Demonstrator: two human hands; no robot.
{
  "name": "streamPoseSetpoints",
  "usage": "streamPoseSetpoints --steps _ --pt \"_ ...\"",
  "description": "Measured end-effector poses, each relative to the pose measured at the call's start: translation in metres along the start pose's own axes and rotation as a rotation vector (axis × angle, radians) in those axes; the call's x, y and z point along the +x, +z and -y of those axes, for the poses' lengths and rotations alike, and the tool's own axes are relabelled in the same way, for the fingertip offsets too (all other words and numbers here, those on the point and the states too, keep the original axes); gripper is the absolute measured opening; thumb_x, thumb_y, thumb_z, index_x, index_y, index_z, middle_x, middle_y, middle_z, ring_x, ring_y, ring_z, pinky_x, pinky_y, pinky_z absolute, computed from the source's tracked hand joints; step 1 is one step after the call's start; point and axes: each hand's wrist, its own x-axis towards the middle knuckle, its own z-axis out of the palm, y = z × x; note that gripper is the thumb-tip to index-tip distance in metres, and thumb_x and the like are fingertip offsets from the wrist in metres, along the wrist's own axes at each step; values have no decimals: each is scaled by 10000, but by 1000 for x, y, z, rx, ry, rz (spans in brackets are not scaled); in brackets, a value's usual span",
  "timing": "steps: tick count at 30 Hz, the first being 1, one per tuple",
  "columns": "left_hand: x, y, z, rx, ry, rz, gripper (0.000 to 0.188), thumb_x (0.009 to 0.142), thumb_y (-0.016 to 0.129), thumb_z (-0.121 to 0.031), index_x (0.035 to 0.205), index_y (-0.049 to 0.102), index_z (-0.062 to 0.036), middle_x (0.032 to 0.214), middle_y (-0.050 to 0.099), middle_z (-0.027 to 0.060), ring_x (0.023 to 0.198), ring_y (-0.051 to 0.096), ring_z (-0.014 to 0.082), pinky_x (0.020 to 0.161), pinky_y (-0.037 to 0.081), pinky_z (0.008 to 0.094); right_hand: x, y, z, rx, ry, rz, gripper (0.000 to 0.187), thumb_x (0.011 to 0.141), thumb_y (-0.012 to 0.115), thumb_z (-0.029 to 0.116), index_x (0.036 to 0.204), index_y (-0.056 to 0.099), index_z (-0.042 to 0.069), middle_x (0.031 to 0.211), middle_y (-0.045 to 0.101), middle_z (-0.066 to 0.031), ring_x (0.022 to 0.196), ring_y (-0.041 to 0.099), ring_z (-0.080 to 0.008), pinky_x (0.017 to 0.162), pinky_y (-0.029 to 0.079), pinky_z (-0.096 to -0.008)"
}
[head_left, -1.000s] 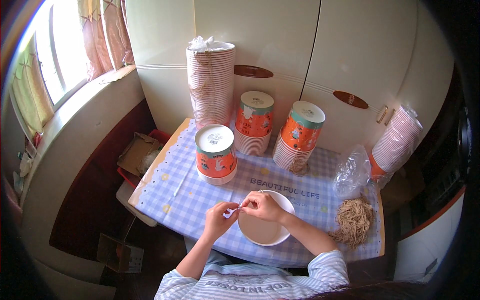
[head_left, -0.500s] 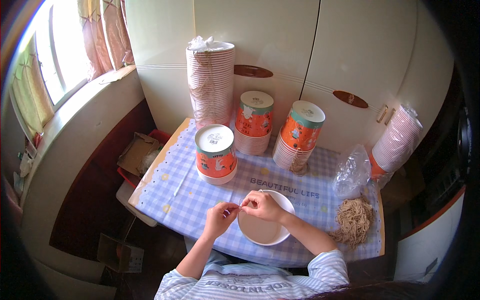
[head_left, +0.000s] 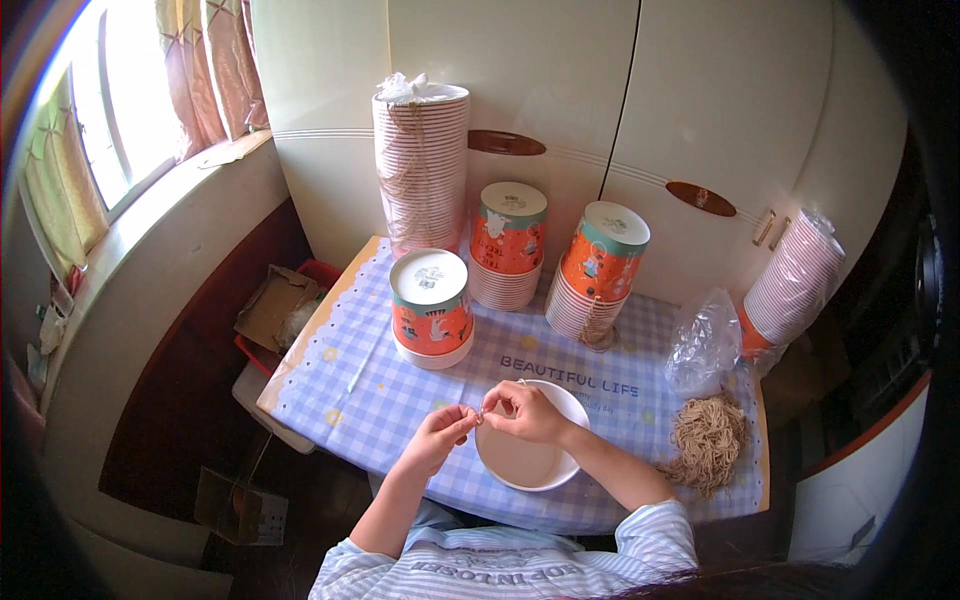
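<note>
The person's left forearm [head_left: 391, 507], bare, slants forward and inward to the left of the white tub [head_left: 532, 468], with the left hand [head_left: 441, 438] just outside its left rim, thumb and fingers drawn together in a pinch. The right forearm [head_left: 613, 470], also bare, reaches from the tub's near right side across its right rim, the right hand [head_left: 527, 413] over the tub's far left part, back upward and fingers curled. Both hands' fingertips [head_left: 470, 411] face each other by the tub's left rim, nearly meeting.

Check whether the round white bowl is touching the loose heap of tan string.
Apart. The head view shows a plain gap: blue checked tablecloth lies between the bowl and the tan string.
</note>
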Motion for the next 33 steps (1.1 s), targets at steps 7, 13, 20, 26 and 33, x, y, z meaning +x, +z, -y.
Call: streamPoseSetpoints --steps 7,13,20,26,33 --pt "-3 6 -12 -130 -59 11 119 844 565 -206 854 556 -88 776 520 -74 661 425 -5 578 324 144 -6 0 3 226 11 -89 193 716 651 137 877 556 89 667 512 -7 565 471 -89 511 392 -224" --pt "-3 6 -16 -192 -75 33 109 846 559 -182 851 561 -73 750 516 -60 607 410 1 526 312 138 -4 -1 7 45 -240 -18 195 698 685 67 880 617 83 713 564 -1 559 472 -74 490 380 -201" --pt "-1 4 -13 -220 -79 74 101 836 567 -159 838 556 -58 753 518 -30 602 420 29 500 324 162 -2 0 5 -64 -352 -91 115 703 675 80 813 641 84 748 602 -41 643 590 -173 539 462 -268" --pt "-1 4 -10 -209 -89 -20 105 837 554 -147 909 581 -76 743 519 -66 597 411 3 522 315 150 -3 1 5 -116 -321 -157 73 702 675 74 767 643 63 730 601 -49 628 584 -172 532 464 -268" --pt "0 11 -5 463 375 -121 75 791 605 -100 834 585 -43 747 523 -61 601 385 13 533 309 168 -2 3 5 -88 -231 -159 52 727 650 72 767 638 43 724 599 -59 598 574 -176 518 457 -268"
